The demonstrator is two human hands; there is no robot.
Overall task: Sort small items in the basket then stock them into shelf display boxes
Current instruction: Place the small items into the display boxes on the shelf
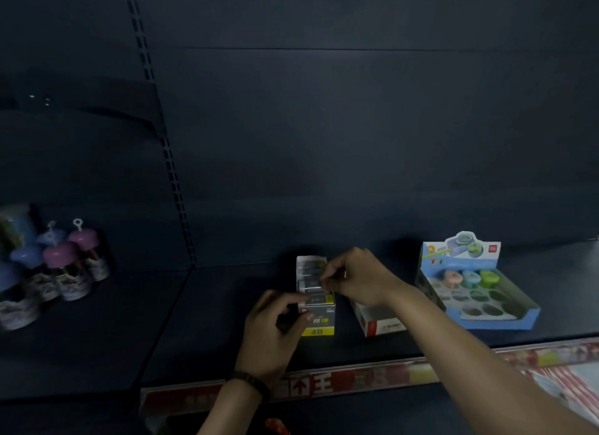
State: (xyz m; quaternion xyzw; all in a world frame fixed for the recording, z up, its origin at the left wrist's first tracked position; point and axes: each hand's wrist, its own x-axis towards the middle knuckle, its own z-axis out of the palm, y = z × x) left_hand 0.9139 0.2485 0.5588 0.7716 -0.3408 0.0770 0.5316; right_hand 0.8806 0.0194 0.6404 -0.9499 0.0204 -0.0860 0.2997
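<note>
Dark matte shelf (227,305): left hand (272,334) grips cardboard 4B box (319,321); right hand (356,277) pinches a small eraser (312,285).

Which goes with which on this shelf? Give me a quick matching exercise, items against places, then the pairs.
Items:
1. 4B box
2. blue display box
3. capped bottles
4. red-edged box

Places:
A. far left of the shelf
B. under the right forearm
C. between both hands
D. far right, three round items in its back row

Pairs: 1-C, 2-D, 3-A, 4-B
</note>
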